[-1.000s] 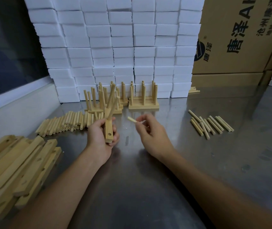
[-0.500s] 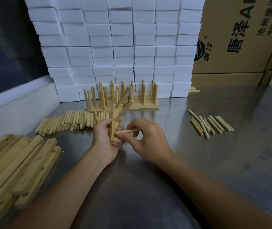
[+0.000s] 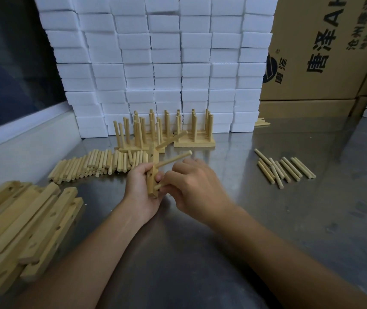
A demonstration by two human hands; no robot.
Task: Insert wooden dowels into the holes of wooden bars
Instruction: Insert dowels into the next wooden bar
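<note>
My left hand (image 3: 140, 192) grips a wooden bar (image 3: 152, 175) held roughly upright above the metal table. Two dowels (image 3: 174, 159) stick out of the bar's upper holes, pointing up and to the right. My right hand (image 3: 196, 186) pinches a third dowel (image 3: 159, 186) whose tip sits at a lower hole of the bar; most of that dowel is hidden by the fingers. A heap of loose dowels (image 3: 89, 166) lies behind my left hand, and a smaller group of dowels (image 3: 285, 169) lies to the right.
Several bare bars with holes (image 3: 22, 228) are stacked at the near left. Finished bars with upright dowels (image 3: 162, 132) stand at the back, before a wall of white foam blocks (image 3: 155, 63). Cardboard boxes (image 3: 325, 52) stand at the back right. The steel table (image 3: 222, 253) stretches in front.
My right hand brought a loose dowel from mid-air to the bar and now holds its tip at a lower hole. The bar has tilted slightly, its dowels pointing more to the right.
</note>
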